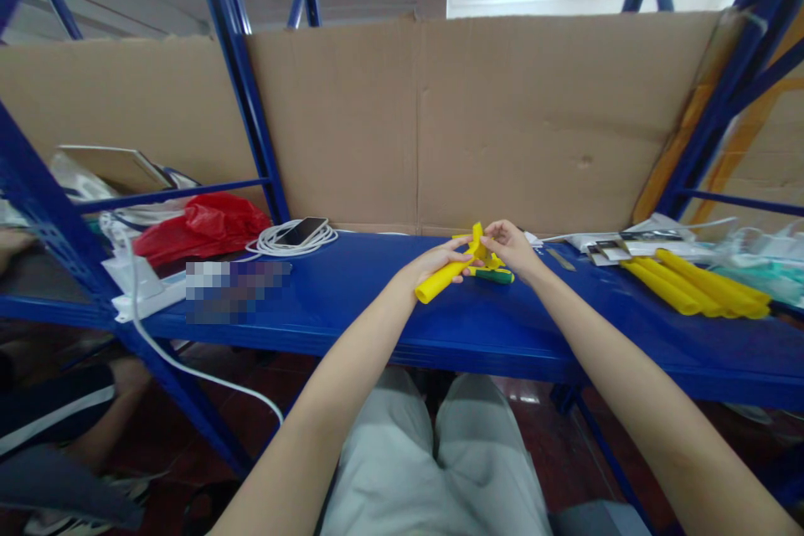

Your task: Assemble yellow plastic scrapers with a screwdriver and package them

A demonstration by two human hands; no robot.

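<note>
the tall brown corrugated cardboard sheet (502, 117) backs the glossy blue metal worktop (389, 310), and we sit at its front edge. to our right a loose bundle of yellow plastic tubes (697, 285) lies on the worktop; to our left sit a crumpled red plastic bag (201, 226) and a coiled white cable (282, 243) with a dark phone (302, 230) on it.

just above the worktop's middle, our left hand (440, 261) has its fingers curled shut around a yellow plastic tube (443, 278). our right hand (512, 243) pinches a small yellow fitting (480, 244) at the tube's upper end. a green-handled tool (493, 275) lies just beneath.

we judge the pinch on the fitting slight: a twist against the tube could pop it free onto the floor beyond the edge. the round tubes at right could roll if nudged by our forearm.
</note>
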